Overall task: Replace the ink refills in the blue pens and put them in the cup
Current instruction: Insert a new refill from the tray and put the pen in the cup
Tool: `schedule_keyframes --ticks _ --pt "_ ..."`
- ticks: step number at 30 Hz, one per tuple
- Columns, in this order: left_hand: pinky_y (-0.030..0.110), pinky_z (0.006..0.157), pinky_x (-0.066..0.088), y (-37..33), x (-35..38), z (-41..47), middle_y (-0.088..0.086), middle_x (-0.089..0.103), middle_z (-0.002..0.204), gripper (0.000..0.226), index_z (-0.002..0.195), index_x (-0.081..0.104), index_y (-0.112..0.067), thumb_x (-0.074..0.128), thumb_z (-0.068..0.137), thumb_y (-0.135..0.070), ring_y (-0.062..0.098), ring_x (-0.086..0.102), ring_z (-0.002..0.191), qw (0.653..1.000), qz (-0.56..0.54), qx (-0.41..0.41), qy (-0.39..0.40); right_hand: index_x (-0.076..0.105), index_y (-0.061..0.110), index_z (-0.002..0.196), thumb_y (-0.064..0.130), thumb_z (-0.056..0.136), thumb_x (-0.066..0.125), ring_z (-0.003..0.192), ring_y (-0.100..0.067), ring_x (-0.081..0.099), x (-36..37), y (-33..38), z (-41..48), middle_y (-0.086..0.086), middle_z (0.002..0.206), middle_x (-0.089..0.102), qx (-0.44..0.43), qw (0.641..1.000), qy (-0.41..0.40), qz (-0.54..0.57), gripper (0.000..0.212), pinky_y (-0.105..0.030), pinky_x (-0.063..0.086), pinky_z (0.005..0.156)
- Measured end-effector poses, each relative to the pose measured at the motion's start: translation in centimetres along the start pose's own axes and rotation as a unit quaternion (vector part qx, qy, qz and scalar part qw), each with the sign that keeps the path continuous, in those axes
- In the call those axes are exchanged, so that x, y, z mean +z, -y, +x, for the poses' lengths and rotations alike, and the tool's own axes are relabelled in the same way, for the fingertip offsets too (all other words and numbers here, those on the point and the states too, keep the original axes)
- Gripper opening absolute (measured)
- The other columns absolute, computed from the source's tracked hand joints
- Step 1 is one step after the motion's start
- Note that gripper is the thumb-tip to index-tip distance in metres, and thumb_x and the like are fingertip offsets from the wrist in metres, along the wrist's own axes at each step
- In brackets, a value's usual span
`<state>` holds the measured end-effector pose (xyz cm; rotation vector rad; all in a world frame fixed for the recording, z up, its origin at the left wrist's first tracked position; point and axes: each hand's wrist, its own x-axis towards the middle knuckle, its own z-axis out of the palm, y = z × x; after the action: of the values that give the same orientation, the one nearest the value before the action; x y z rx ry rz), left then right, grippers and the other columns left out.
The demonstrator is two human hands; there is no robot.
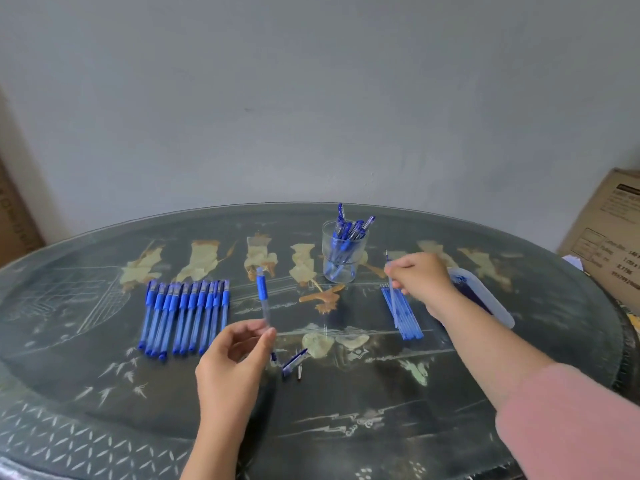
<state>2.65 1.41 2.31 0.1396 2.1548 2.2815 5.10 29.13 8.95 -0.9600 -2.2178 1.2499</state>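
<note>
We see an empty pen barrel [263,299], clear with a blue grip, held upright by its lower end between the thumb and fingers of the left hand [239,355]. The right hand [420,277], further right, is closed on a thin blue refill [392,296], pinched near its top so it hangs down over a small bundle of refills [403,315] lying on the surface [346,427]. Just below the barrel, a blue cap [293,362] and a small metal tip [299,371] rest on the surface side by side. To the left, a row of blue pens [185,317] lies packed side by side, grips pointing away from us. Behind the middle stands a clear cup [341,259] with several blue pens [346,233] leaning inside. A translucent plastic case [485,299] lies partly hidden behind the right forearm, and a cardboard box [613,233] stands beyond the surface's right edge.
</note>
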Motion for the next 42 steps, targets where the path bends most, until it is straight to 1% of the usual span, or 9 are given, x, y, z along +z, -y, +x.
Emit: schedule_keyframes --ticks 4,9,14,18,21,30,33,37,42 --pt "0.032 0.08 0.055 0.3 0.0 0.3 -0.005 0.076 0.082 0.014 0.087 0.073 -0.022 0.079 0.079 -0.012 0.017 0.073 0.08 1.0 0.01 -0.001 0.006 0.07 -0.012 0.095 0.008 0.081 0.067 0.075 -0.024 0.064 1.7 -1.9 2.9 -0.018 0.079 0.07 0.032 0.99 0.035 -0.131 0.025 -0.036 0.053 0.069" --pt "0.035 0.082 0.055 0.3 0.2 0.4 -0.004 0.076 0.081 0.014 0.087 0.073 -0.02 0.08 0.078 -0.012 0.018 0.074 0.081 1.0 0.011 -0.006 0.015 0.075 -0.001 0.089 0.011 0.076 0.071 0.083 -0.024 0.07 2.5 -3.4 4.3 -0.015 0.083 0.074 0.047 0.977 0.032 -0.207 0.019 -0.034 0.057 0.077" --pt "0.035 0.083 0.055 0.2 0.2 0.3 -0.006 0.076 0.082 0.015 0.086 0.073 -0.021 0.08 0.078 -0.01 0.015 0.073 0.08 1.0 0.018 0.004 0.015 0.075 -0.001 0.086 0.012 0.075 0.071 0.083 -0.024 0.069 2.9 -3.6 4.4 -0.015 0.085 0.073 0.043 0.974 0.029 -0.22 0.018 -0.034 0.058 0.076" --pt "0.032 0.082 0.055 0.2 0.2 0.3 -0.005 0.076 0.081 0.015 0.087 0.073 -0.021 0.08 0.077 -0.012 0.016 0.073 0.08 1.0 0.021 0.004 0.016 0.073 -0.005 0.086 0.01 0.073 0.074 0.069 -0.023 0.065 3.3 -3.6 4.5 -0.014 0.078 0.072 0.039 0.971 0.027 -0.233 0.02 -0.034 0.058 0.07" --pt "0.029 0.079 0.054 0.2 0.1 0.3 -0.007 0.076 0.081 0.014 0.087 0.073 -0.022 0.08 0.077 -0.014 0.014 0.073 0.079 1.0 0.022 0.002 0.018 0.069 -0.001 0.074 0.01 0.074 0.074 0.075 -0.027 0.066 3.4 -3.7 4.3 -0.012 0.074 0.067 0.033 0.968 0.022 -0.246 0.013 -0.034 0.056 0.069" --pt "0.028 0.076 0.054 0.4 0.1 0.4 -0.008 0.075 0.081 0.014 0.086 0.073 -0.023 0.08 0.077 -0.014 0.015 0.073 0.078 0.999 0.027 0.005 0.019 0.074 0.008 0.091 0.015 0.084 0.074 0.098 -0.022 0.063 3.3 -4.6 4.6 -0.003 0.1 0.068 -0.008 0.977 -0.006 -0.215 0.009 -0.03 0.051 0.08" --pt "0.021 0.071 0.057 0.5 0.0 0.4 -0.008 0.075 0.081 0.015 0.087 0.073 -0.022 0.08 0.077 -0.013 0.013 0.073 0.077 0.999 0.028 0.015 0.024 0.071 0.009 0.092 0.013 0.09 0.066 0.088 -0.018 0.057 1.9 -4.5 4.4 0.001 0.091 0.059 -0.027 0.979 -0.048 -0.199 0.006 -0.026 0.042 0.073" --pt "0.009 0.068 0.053 0.4 -0.1 0.4 -0.009 0.075 0.082 0.016 0.088 0.073 -0.02 0.079 0.078 -0.009 0.006 0.071 0.075 0.999 0.021 0.027 0.034 0.055 0.009 0.065 0.001 0.089 0.046 0.069 -0.031 0.054 -1.6 -6.1 4.5 -0.009 0.068 0.056 0.012 0.956 -0.101 -0.276 0.027 -0.029 0.037 0.055" --pt "0.01 0.069 0.054 0.4 -0.1 0.4 -0.008 0.076 0.084 0.016 0.09 0.072 -0.021 0.078 0.079 -0.011 0.005 0.072 0.077 0.999 0.008 0.016 0.036 0.065 0.005 0.092 0.006 0.089 0.05 0.087 -0.032 0.062 -4.9 -8.8 4.0 -0.012 0.09 0.061 0.058 0.909 -0.114 -0.397 0.015 -0.031 0.046 0.066"
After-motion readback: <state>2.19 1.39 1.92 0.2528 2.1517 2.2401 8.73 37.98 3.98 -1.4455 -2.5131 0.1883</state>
